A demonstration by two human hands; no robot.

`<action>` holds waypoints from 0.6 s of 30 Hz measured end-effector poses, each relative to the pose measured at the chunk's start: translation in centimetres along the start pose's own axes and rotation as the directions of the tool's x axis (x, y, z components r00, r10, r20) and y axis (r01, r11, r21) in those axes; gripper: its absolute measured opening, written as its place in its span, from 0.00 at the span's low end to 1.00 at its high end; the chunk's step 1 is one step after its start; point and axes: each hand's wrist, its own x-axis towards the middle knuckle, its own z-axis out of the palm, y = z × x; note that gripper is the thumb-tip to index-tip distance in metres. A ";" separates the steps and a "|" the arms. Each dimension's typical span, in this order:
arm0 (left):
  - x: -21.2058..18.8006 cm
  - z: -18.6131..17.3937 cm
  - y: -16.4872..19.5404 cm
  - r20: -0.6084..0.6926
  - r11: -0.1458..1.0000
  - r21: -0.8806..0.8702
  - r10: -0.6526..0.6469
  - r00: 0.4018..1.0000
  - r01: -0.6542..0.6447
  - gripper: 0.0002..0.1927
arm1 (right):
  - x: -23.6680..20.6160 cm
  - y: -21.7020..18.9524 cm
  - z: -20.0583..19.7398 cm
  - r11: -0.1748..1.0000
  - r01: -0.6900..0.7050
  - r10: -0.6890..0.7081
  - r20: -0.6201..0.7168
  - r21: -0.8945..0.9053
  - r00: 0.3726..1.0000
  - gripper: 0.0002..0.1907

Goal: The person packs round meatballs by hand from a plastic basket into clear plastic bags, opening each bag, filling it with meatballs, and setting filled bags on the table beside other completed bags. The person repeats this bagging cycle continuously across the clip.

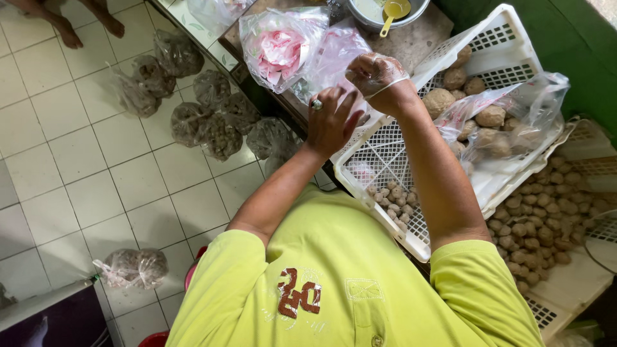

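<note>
Two hands meet at a clear plastic bag (pixel 334 61) above the white crate (pixel 385 160): your left hand (pixel 331 122) pinches it, right hand (pixel 376 74), gloved, closed on its neck. Bag contents blurred. Meatballs (pixel 395 199) lie below; filled bags (pixel 205 119) on floor, some partly hidden.

Lime-green short-sleeved shirt, ring on left hand (pixel 331 122)

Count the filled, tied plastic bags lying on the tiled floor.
8: seven filled clear plastic bags cluster beside the table, and one lies alone at lower left. More may be hidden.
</note>
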 end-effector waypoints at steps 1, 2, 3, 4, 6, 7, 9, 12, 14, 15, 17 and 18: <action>0.0 0.2 -0.1 0.027 0.998 0.060 -0.028 0.999 0.026 0.25 | 0.0 0.0 0.0 1.000 0.000 0.000 0.012 -0.006 1.000 0.08; 0.1 0.4 -0.1 0.051 0.991 0.120 -0.057 0.997 0.051 0.27 | 0.0 0.1 0.1 1.000 0.000 0.000 0.024 -0.013 1.000 0.08; 0.2 0.8 -0.2 0.066 0.988 0.146 -0.067 0.996 0.057 0.26 | 0.1 0.2 0.1 1.000 0.003 -0.002 0.034 -0.021 0.999 0.08; 0.5 1.3 -0.4 0.082 0.983 0.173 -0.074 0.994 0.059 0.26 | 0.6 0.5 0.2 0.999 0.016 -0.015 0.047 -0.029 0.999 0.08; 0.1 1.5 -0.2 0.117 0.979 0.192 -0.098 0.988 0.074 0.25 | 0.3 0.6 0.4 0.999 0.023 -0.019 0.080 -0.037 0.997 0.08; 0.1 1.5 -0.2 0.125 0.979 0.188 -0.107 0.986 0.083 0.24 | 0.0 0.7 0.4 0.999 0.048 -0.046 0.071 -0.017 0.996 0.08; 1.0 1.5 -0.5 0.158 0.973 0.215 -0.118 0.980 0.083 0.23 | 0.4 0.7 -0.1 0.994 0.112 -0.112 0.037 0.014 0.993 0.07; 1.8 1.1 -0.1 0.275 0.956 0.266 -0.197 0.941 0.123 0.21 | 0.1 0.1 -0.4 0.999 0.017 -0.014 0.076 -0.029 0.997 0.08; 2.6 0.7 0.0 0.370 0.941 0.271 -0.295 0.881 0.202 0.19 | -0.1 -0.6 -0.5 1.000 -0.002 0.002 0.064 0.004 0.998 0.08; 3.2 0.6 0.1 0.458 0.921 0.302 -0.368 0.810 0.247 0.15 | -0.2 -0.9 -0.5 1.000 -0.011 0.010 0.056 0.020 0.998 0.09; 4.4 0.4 0.3 0.607 0.870 0.378 -0.492 0.625 0.318 0.19 | -0.5 -1.5 -0.2 0.991 -0.075 0.074 0.017 0.109 0.997 0.12; 4.9 0.0 0.2 0.573 0.874 0.359 -0.484 0.661 0.329 0.17 | -0.3 -1.8 -0.2 0.983 -0.103 0.105 -0.003 0.154 0.995 0.13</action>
